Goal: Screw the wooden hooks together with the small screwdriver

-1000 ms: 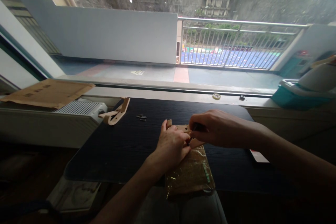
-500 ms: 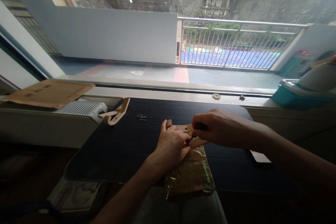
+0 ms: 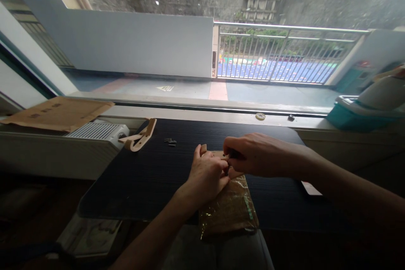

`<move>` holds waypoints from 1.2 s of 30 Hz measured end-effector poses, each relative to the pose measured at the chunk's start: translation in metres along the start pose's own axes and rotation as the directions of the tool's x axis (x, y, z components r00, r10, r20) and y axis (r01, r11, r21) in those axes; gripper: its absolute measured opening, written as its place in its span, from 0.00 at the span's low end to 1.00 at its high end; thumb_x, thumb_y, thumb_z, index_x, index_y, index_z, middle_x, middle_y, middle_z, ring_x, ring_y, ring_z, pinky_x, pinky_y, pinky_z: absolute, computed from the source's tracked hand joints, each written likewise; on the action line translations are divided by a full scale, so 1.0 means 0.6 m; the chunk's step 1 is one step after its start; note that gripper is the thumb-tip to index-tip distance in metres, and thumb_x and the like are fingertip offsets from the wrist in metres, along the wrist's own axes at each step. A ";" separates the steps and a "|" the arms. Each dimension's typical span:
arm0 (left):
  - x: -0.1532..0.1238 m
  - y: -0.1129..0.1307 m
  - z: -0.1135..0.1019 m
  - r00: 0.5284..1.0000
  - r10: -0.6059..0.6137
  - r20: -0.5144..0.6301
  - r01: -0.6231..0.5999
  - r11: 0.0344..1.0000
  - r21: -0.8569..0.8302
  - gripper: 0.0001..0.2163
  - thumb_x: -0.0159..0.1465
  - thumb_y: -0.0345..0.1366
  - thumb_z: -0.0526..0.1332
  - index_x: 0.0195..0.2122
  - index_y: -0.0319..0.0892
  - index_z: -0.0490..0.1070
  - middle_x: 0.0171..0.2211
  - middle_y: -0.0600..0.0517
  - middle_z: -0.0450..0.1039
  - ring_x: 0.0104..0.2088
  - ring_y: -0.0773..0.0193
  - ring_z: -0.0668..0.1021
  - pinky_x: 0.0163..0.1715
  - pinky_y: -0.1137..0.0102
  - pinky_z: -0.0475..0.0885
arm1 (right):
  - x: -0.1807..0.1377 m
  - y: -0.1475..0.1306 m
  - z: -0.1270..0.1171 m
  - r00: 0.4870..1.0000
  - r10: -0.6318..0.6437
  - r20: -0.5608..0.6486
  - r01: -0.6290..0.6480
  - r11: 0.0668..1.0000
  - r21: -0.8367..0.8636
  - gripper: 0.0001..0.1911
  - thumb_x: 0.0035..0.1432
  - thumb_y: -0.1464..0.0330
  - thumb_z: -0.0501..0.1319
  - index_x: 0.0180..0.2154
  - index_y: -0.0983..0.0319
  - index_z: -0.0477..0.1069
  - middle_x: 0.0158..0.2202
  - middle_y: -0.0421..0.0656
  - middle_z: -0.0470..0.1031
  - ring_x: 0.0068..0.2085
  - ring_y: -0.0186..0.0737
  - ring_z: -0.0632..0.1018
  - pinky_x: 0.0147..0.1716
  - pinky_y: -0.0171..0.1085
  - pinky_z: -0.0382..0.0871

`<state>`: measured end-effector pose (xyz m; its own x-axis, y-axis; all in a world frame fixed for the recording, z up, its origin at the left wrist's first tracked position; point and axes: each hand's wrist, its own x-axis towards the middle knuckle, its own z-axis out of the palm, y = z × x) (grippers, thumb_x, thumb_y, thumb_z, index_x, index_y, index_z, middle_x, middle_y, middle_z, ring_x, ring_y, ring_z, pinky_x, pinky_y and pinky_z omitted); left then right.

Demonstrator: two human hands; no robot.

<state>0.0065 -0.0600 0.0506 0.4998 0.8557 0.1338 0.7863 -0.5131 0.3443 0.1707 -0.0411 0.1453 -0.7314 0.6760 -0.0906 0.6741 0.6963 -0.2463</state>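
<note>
My left hand (image 3: 207, 175) is closed around a pale wooden piece (image 3: 204, 148), pressing it down over a brown package in clear film (image 3: 229, 213). Its thumb and fingertips meet near the tip of a dark-handled screwdriver (image 3: 234, 154). My right hand (image 3: 264, 155) grips that handle from above, with the shaft slanting down to the left fingers. Whether a screw sits under the tip is hidden. Much of the wooden piece lies behind both hands. Left of them, several small screws (image 3: 171, 141) lie on the black table (image 3: 152, 181).
A similar curved wooden bracket (image 3: 141, 137) rests at the table's back left edge. Beside it are a white radiator (image 3: 98, 130) and a brown envelope (image 3: 60, 112). A tape roll (image 3: 260, 116) and a teal container (image 3: 351, 114) are on the windowsill. A pale flat object (image 3: 312, 188) lies under my right forearm.
My right hand has shifted slightly left with the screwdriver, which now stands more upright and closer to my left fingers. My left hand has barely moved.
</note>
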 end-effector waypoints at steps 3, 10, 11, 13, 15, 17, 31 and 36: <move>0.000 -0.001 0.002 1.000 0.000 -0.007 0.000 1.000 0.007 0.03 0.55 0.36 0.62 0.27 0.45 0.73 0.30 0.54 0.75 0.43 0.56 0.72 0.58 0.45 0.45 | -0.003 0.005 -0.002 1.000 -0.016 0.013 0.015 1.000 0.024 0.07 0.60 0.66 0.52 0.36 0.60 0.67 0.25 0.37 0.70 0.24 0.30 0.65 0.23 0.32 0.50; 0.002 0.001 -0.003 1.000 -0.012 -0.003 0.012 1.000 -0.007 0.05 0.56 0.37 0.61 0.24 0.45 0.73 0.29 0.53 0.75 0.44 0.55 0.73 0.59 0.45 0.43 | 0.002 0.008 0.006 0.992 0.109 -0.065 -0.110 0.994 -0.008 0.11 0.60 0.62 0.53 0.31 0.61 0.68 0.21 0.37 0.67 0.21 0.29 0.62 0.21 0.33 0.47; 0.002 0.002 -0.004 1.000 -0.010 0.001 0.010 1.000 -0.004 0.05 0.56 0.37 0.61 0.24 0.45 0.72 0.29 0.53 0.74 0.44 0.55 0.73 0.59 0.45 0.43 | 0.002 0.008 0.003 0.994 0.093 -0.062 -0.094 0.996 -0.013 0.10 0.59 0.62 0.54 0.32 0.61 0.69 0.21 0.37 0.68 0.21 0.29 0.62 0.21 0.33 0.47; 0.002 0.003 -0.006 1.000 -0.007 0.015 0.007 1.000 0.007 0.05 0.56 0.37 0.61 0.25 0.44 0.72 0.29 0.53 0.75 0.44 0.55 0.72 0.59 0.46 0.45 | -0.002 0.009 -0.005 0.999 0.024 -0.042 -0.025 1.000 -0.011 0.09 0.59 0.63 0.54 0.34 0.60 0.71 0.22 0.36 0.69 0.22 0.29 0.62 0.22 0.33 0.48; 0.001 0.004 -0.008 0.999 -0.010 0.031 0.009 1.000 0.016 0.05 0.57 0.37 0.61 0.27 0.44 0.72 0.30 0.53 0.75 0.43 0.56 0.72 0.58 0.47 0.46 | -0.006 0.012 -0.012 0.999 -0.043 -0.026 0.043 0.999 0.002 0.08 0.58 0.65 0.55 0.34 0.59 0.72 0.23 0.36 0.70 0.23 0.29 0.63 0.23 0.32 0.49; 0.001 0.004 -0.008 0.999 -0.010 0.035 0.009 1.000 0.017 0.05 0.57 0.37 0.60 0.27 0.44 0.72 0.31 0.53 0.75 0.43 0.56 0.72 0.59 0.47 0.46 | -0.010 0.017 -0.014 0.997 -0.068 -0.023 0.069 0.997 0.029 0.08 0.58 0.67 0.55 0.34 0.60 0.72 0.24 0.37 0.70 0.23 0.29 0.64 0.23 0.32 0.51; 0.002 0.006 -0.010 0.999 -0.017 0.050 0.017 1.000 0.013 0.05 0.58 0.38 0.60 0.27 0.45 0.73 0.31 0.53 0.75 0.44 0.55 0.72 0.59 0.45 0.43 | -0.011 0.016 -0.001 0.997 0.003 -0.079 -0.001 1.000 0.029 0.09 0.58 0.66 0.55 0.38 0.59 0.71 0.25 0.37 0.72 0.23 0.30 0.65 0.23 0.32 0.51; 0.003 0.003 -0.006 0.999 -0.011 0.050 0.010 1.000 0.022 0.04 0.57 0.38 0.61 0.28 0.45 0.72 0.31 0.53 0.75 0.44 0.55 0.72 0.59 0.46 0.44 | -0.013 0.018 -0.002 0.996 -0.072 -0.055 0.074 0.996 0.050 0.08 0.57 0.70 0.55 0.37 0.60 0.71 0.29 0.39 0.74 0.27 0.31 0.68 0.25 0.32 0.52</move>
<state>0.0075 -0.0594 0.0548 0.5085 0.8571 0.0832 0.7990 -0.5056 0.3255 0.1838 -0.0387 0.1448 -0.7709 0.6367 -0.0192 0.6119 0.7317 -0.3004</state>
